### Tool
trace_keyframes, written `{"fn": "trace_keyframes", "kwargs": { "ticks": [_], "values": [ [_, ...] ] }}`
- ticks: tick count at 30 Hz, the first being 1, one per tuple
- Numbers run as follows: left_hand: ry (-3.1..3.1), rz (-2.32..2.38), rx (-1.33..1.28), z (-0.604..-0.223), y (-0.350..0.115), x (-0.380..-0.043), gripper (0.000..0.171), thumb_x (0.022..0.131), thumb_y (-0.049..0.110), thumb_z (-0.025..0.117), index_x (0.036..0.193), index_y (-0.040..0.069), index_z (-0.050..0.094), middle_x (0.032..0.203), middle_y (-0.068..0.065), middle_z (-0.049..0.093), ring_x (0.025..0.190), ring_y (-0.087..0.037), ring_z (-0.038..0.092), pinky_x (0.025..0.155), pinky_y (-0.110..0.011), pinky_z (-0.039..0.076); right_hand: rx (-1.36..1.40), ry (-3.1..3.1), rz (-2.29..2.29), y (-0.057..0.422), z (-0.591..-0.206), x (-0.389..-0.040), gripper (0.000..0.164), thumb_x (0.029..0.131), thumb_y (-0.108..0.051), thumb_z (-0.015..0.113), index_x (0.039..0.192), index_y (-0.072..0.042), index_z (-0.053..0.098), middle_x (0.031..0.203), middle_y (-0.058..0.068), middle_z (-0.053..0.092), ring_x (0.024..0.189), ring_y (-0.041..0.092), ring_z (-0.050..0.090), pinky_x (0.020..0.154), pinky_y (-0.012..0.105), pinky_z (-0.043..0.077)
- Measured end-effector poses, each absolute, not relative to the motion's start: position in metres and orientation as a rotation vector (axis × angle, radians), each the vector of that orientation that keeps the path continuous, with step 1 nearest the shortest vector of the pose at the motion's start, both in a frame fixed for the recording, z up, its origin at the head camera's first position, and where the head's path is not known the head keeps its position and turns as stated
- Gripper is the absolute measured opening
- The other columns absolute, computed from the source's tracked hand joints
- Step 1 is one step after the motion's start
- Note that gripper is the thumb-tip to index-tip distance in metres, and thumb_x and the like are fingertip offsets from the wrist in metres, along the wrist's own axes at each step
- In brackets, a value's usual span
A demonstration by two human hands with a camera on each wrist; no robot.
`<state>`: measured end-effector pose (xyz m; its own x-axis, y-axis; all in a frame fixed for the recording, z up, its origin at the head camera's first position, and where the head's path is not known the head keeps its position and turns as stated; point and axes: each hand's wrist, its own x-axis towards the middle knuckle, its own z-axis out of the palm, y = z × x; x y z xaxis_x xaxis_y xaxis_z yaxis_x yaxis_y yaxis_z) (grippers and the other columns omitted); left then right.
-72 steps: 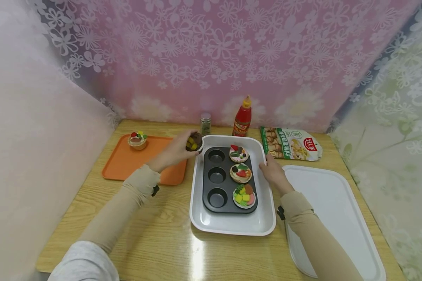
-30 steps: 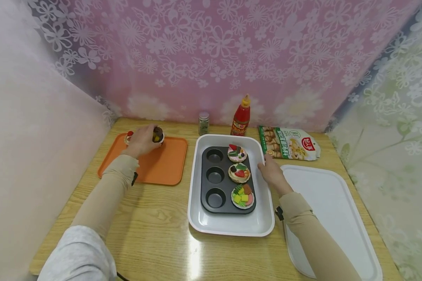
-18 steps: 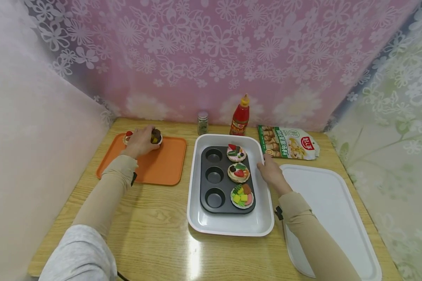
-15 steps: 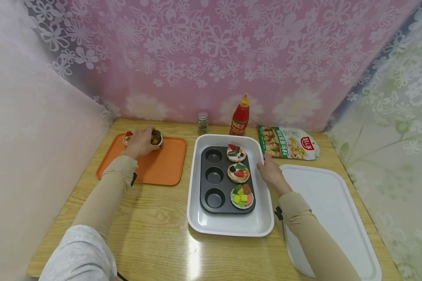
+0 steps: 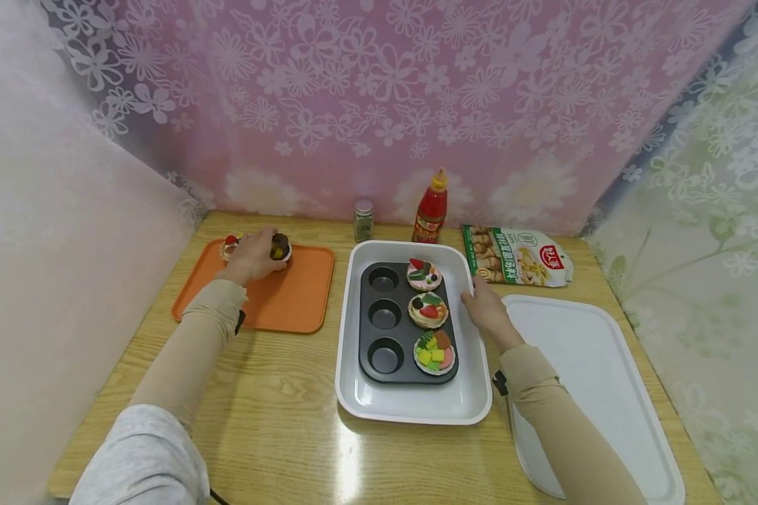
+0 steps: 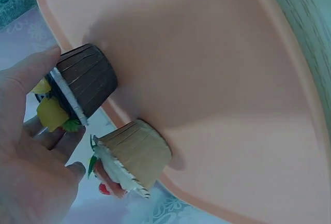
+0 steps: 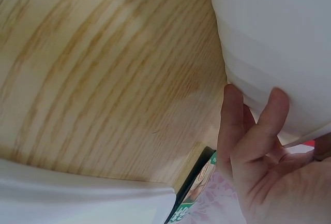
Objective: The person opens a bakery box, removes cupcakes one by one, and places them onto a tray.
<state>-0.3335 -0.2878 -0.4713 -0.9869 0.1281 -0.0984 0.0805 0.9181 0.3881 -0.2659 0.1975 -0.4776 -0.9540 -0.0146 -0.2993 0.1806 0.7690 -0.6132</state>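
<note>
My left hand (image 5: 250,256) pinches a dark brown toy cupcake (image 6: 88,74) by its upper rim, thumb on one side and fingers on the other. The cupcake is at the orange tray (image 5: 300,298), with yellow pieces on top. Beside it stands a tan toy tart (image 6: 139,149) with cream and a red berry, partly hidden by the hand in the head view. My right hand (image 5: 489,312) grips the right rim of a deep white tray (image 5: 410,408), fingers against its outer wall. Inside lies a black muffin pan (image 5: 404,340), its right column filled with three toy tarts (image 5: 428,311).
Behind the white tray stand a spice jar (image 5: 363,221) and a red sauce bottle (image 5: 431,210). A green and white food packet (image 5: 519,256) lies at the back right. A flat white tray (image 5: 594,386) lies under the right forearm. Patterned curtains (image 5: 354,105) enclose the table.
My left hand has carried the brown cupcake leftward from beside the white tray to the orange tray, staying almost still there since. The right hand has kept its grip on the rim.
</note>
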Motion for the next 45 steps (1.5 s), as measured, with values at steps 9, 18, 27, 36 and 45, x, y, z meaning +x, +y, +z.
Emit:
{"fn": "trace_keyframes", "kwargs": {
  "ticks": [9,18,27,36,45],
  "values": [
    [2.98,0.942,0.329,-0.444,-0.257,-0.336,0.084,0.101,0.035,0.07,0.168,0.014,0.023,0.169,-0.02,0.035,0.154,-0.043,0.035,0.122,-0.064,0.035,0.115,2.683,-0.964,0.199,-0.477,-0.267,0.051,0.112,-0.024,0.037,0.155,0.002,0.032,0.153,0.034,0.047,0.135,0.051,0.055,0.101,0.062,0.055],
    [2.78,1.268,0.542,-0.41,-0.172,-0.328,0.08,0.098,0.031,0.074,0.163,0.01,0.033,0.166,-0.015,0.041,0.153,-0.036,0.039,0.126,-0.056,0.033,0.124,2.684,-0.966,0.199,-0.479,-0.267,0.047,0.112,-0.025,0.038,0.151,0.001,0.036,0.15,0.032,0.051,0.132,0.048,0.057,0.101,0.06,0.055],
    [2.72,1.151,0.746,-0.402,-0.106,-0.334,0.078,0.099,0.027,0.074,0.162,0.006,0.034,0.165,-0.014,0.041,0.153,-0.033,0.04,0.128,-0.048,0.033,0.124,2.685,-0.971,0.201,-0.48,-0.268,0.044,0.112,-0.024,0.039,0.148,0.001,0.039,0.145,0.031,0.054,0.126,0.044,0.06,0.098,0.056,0.056],
    [2.585,1.064,0.802,-0.414,-0.059,-0.34,0.07,0.1,0.026,0.073,0.159,0.008,0.04,0.16,-0.014,0.048,0.151,-0.031,0.045,0.126,-0.046,0.037,0.125,2.69,-0.991,0.2,-0.482,-0.267,0.043,0.112,-0.025,0.04,0.146,0.001,0.04,0.144,0.03,0.055,0.125,0.043,0.06,0.098,0.056,0.055],
    [2.412,0.972,0.882,-0.424,-0.032,-0.337,0.069,0.101,0.022,0.071,0.159,0.005,0.039,0.164,-0.017,0.043,0.152,-0.034,0.043,0.125,-0.047,0.039,0.135,2.689,-1.01,0.202,-0.481,-0.266,0.041,0.112,-0.025,0.04,0.144,-0.001,0.041,0.143,0.029,0.056,0.124,0.042,0.061,0.097,0.056,0.057]
  ]
}}
